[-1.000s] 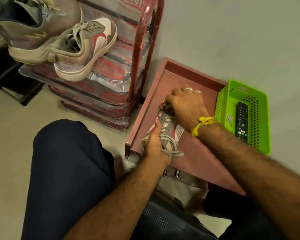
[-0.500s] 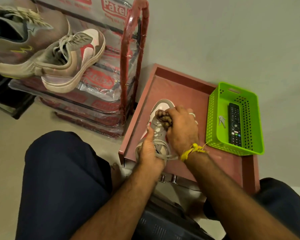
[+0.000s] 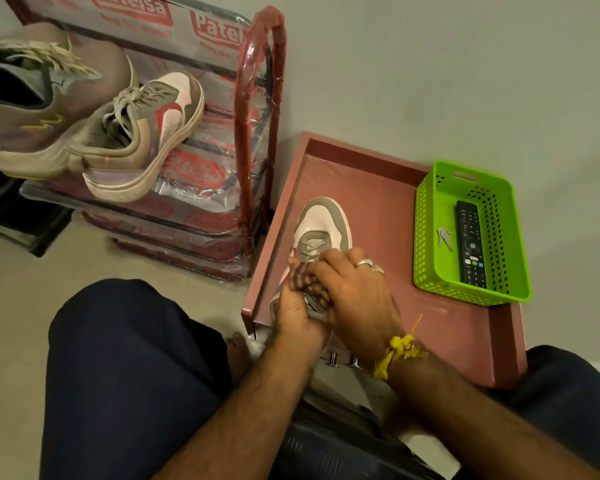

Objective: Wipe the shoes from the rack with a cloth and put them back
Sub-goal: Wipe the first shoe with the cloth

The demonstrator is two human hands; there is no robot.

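Sneaker [image 3: 321, 221]: toe points away, long axis toward wall.
Left hand [image 3: 297, 315]: grips heel.
Right hand [image 3: 355, 294]: clutches checked cloth [image 3: 309, 282].

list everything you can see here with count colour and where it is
grey, white and red sneaker: 1, on the pink tray, toe pointing away
checked brown cloth: 1, bunched on the sneaker's laces, under the right hand
pink wooden tray: 1, on the floor by the wall
matching grey, white and red sneaker on the rack: 1, overhanging the shelf edge
larger grey sneaker: 1, on the rack, left of it
red metal shoe rack in printed plastic wrap: 1, left of the tray
green plastic basket: 1, on the tray's right side
black remote control: 1, in the basket
silver keys: small bunch, in the basket
left hand: grips the sneaker's heel end
right hand: rings, yellow wrist thread, holds the cloth
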